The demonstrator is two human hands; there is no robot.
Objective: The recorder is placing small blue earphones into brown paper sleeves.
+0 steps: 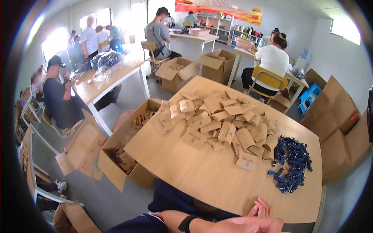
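My left forearm, with a black band, reaches in from the lower edge. My left hand [259, 224] lies at the near edge of the table, its fingers mostly hidden. Close against it, the fingers of what seems to be my right hand [262, 208] stick up, stretched and slightly bent, with nothing seen in them. A heap of small dark blue pieces [291, 165] with pale tips, too small to name surely, lies beyond the hands. Left of it spreads a big pile of brown cardboard pillow boxes [226, 132], several printed.
A light wooden table [186, 163] carries both piles. An open carton [134, 167] of brown pieces stands against its left side; stacked cartons [336, 128] line the right. More cartons [176, 73] stand beyond. Several people sit at other tables, one person in white [272, 58] nearby.
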